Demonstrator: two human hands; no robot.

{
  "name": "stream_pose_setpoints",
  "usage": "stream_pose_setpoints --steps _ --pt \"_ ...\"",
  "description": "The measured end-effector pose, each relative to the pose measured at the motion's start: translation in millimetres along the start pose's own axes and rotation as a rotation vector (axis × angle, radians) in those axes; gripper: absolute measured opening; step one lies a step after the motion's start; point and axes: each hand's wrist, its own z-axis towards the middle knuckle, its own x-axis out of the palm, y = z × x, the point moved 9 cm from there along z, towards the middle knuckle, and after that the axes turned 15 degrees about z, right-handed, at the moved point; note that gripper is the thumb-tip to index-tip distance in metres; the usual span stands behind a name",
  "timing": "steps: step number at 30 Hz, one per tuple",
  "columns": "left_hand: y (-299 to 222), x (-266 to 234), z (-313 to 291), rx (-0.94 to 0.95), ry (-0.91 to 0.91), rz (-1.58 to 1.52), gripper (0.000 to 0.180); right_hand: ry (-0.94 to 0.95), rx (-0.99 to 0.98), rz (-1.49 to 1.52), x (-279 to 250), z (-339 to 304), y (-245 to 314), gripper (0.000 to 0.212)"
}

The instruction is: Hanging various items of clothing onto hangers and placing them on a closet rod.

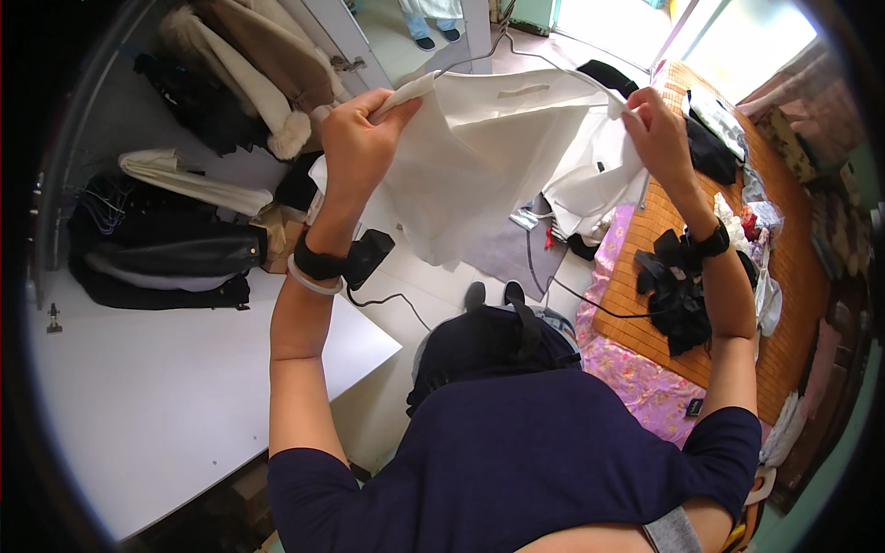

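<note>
A white garment (489, 157), seemingly a top with a wide neckline, hangs on a thin wire hanger (510, 48) in front of me at arm's length. My left hand (362, 134) is closed on the garment's left shoulder, thumb pressed along the cloth. On the far right shoulder, my right hand (656, 134) pinches the cloth near the hanger's end. The hanger's hook points up at the top edge; what it hangs from, if anything, is cut off. Each wrist wears a black strap, the left one with a black box (369, 258) and a pale bangle.
At left an open wardrobe holds coats (258, 64) and folded dark clothes (166, 263), with a white panel (166, 396) below. A bed with an orange-brown mat (618, 295) at right carries scattered clothes (678, 295). A mirror (406, 46) stands ahead. Cables trail from the wrists.
</note>
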Motion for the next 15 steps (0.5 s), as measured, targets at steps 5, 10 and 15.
stream_pose_setpoints --steps 5,10,15 --pt "-10.6 -5.0 2.5 0.050 -0.089 -0.098 0.018 0.594 0.055 0.437 23.7 -13.5 60.9 0.018" --pt "-29.5 -4.5 11.3 0.146 -0.091 -0.204 0.018 0.046 -0.689 0.085 -61.3 30.8 136.6 0.021" --pt "-43.8 3.3 20.0 0.158 -0.045 -0.270 0.018 0.444 -0.307 -0.010 -15.1 38.9 169.5 0.038"
